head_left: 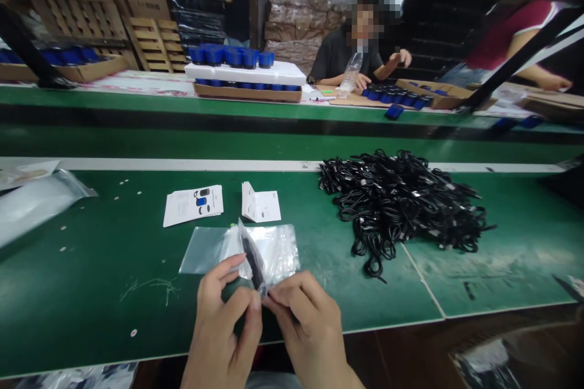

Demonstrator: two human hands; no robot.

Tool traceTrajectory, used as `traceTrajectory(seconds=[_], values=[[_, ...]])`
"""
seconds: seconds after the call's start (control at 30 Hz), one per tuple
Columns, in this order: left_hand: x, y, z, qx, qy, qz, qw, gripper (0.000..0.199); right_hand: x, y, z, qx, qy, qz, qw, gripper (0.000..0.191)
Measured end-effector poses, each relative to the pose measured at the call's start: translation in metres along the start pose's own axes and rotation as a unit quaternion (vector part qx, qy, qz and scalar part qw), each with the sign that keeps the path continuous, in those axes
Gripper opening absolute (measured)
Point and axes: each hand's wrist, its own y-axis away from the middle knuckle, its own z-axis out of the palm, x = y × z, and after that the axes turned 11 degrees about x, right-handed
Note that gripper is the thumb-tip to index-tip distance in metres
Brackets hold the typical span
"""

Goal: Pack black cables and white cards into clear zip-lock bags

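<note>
My left hand [223, 316] and my right hand [305, 322] meet at the near middle of the green work mat [114, 267]. Between their fingertips they pinch a clear plastic bag [274, 249], which is partly folded up. A black cable [252, 260] shows through the plastic by my fingers, and its lower end is hidden by them. A heap of coiled black cables [392, 213] lies to the right, apart from both hands. Beyond the bag lie a printed leaflet stack [194, 205] and a folded white card [260, 203].
A silvery plastic sheet [36, 203] lies at the mat's left edge. Across a green conveyor [292, 140], a seated person [347, 61] and another person's arm [515, 51] are at work among blue-capped items, cardboard trays and wooden pallets.
</note>
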Motion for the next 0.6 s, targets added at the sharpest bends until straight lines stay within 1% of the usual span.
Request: traceTrajectory(seconds=[0.03,0.07,0.1,0.13,0.17,0.2,0.23,0.27,0.33,0.37,0.43,0.47,0.53,0.57,0.6], values=[[0.001,0.0,0.0,0.001,-0.004,0.001,1.0,0.022,0.001,0.0,0.002,0.024,0.018,-0.007,1.0,0.012],[0.002,0.001,0.0,0.004,-0.009,0.004,1.0,0.022,0.001,0.0,0.003,0.043,0.021,0.002,0.999,0.01],[0.003,0.002,0.0,0.008,-0.011,0.009,1.0,0.022,0.002,-0.001,0.003,0.052,0.008,0.03,0.998,0.011],[0.005,0.002,0.0,0.013,-0.011,0.017,1.0,0.022,0.002,-0.003,0.003,0.047,-0.018,0.07,0.996,0.018],[0.007,0.003,0.0,0.016,-0.01,0.027,0.999,0.022,0.002,-0.004,0.003,0.025,-0.051,0.115,0.992,0.025],[0.008,0.004,0.0,0.016,-0.008,0.038,0.999,0.022,0.002,-0.006,0.003,-0.012,-0.08,0.156,0.984,0.028],[0.01,0.005,0.001,0.014,-0.006,0.049,0.999,0.021,0.003,-0.008,0.003,-0.052,-0.099,0.183,0.977,0.027],[0.01,0.005,0.0,0.008,-0.004,0.059,0.998,0.02,0.003,-0.01,0.002,-0.087,-0.106,0.195,0.971,0.022],[0.008,0.003,-0.003,-0.008,-0.016,0.076,0.997,0.019,0.003,-0.015,-0.001,-0.122,-0.089,0.177,0.973,0.012],[0.006,0.0,-0.005,-0.017,-0.027,0.085,0.996,0.017,0.002,-0.017,-0.003,-0.127,-0.074,0.159,0.976,0.011],[-0.001,-0.008,-0.011,-0.043,-0.056,0.12,0.99,0.005,0.0,-0.023,-0.008,-0.14,-0.068,0.132,0.979,0.011],[-0.004,-0.014,-0.015,-0.064,-0.071,0.138,0.986,0.015,-0.001,-0.025,-0.01,-0.156,-0.079,0.126,0.976,0.012],[-0.01,-0.025,-0.021,-0.116,-0.09,0.158,0.976,0.046,-0.005,-0.03,-0.014,-0.195,-0.11,0.126,0.967,0.016],[-0.011,-0.03,-0.024,-0.144,-0.092,0.156,0.973,0.052,-0.007,-0.032,-0.015,-0.205,-0.124,0.136,0.961,0.018],[-0.011,-0.034,-0.026,-0.169,-0.09,0.144,0.971,0.048,-0.009,-0.034,-0.016,-0.206,-0.135,0.156,0.957,0.018]])
